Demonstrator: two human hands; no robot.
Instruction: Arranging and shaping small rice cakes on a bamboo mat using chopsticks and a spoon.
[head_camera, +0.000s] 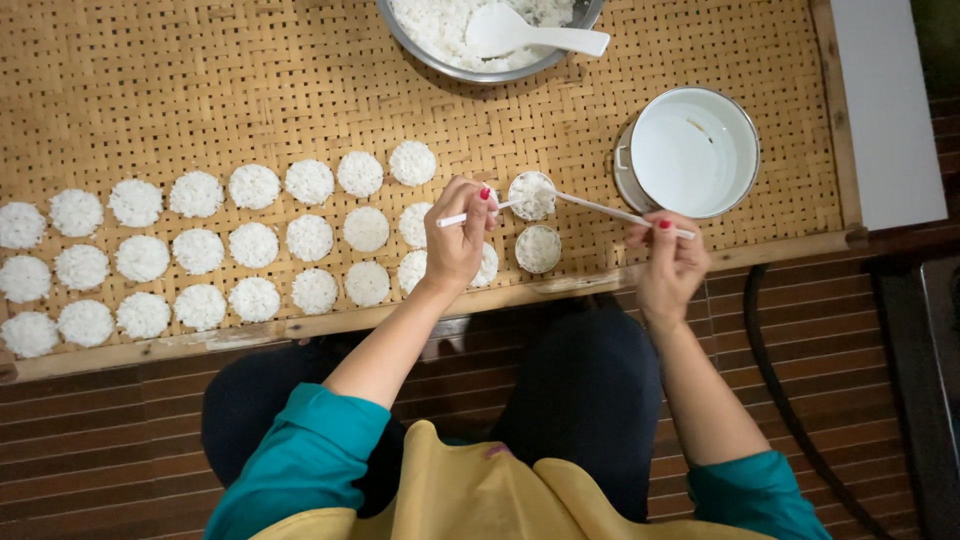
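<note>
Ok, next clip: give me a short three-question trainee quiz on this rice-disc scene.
1. True or false: the left hand holds a white stick over the woven tray.
2. What lies in the metal bowl of rice at the top edge? A) a white paddle B) a knife C) a cup
3. What does the right hand hold, and where does its far end point?

Key:
1. True; it is a short white stick.
2. A, the white paddle.
3. A long thin white stick, its far end reaching the ring mould filled with rice, beside the white pot.
</note>
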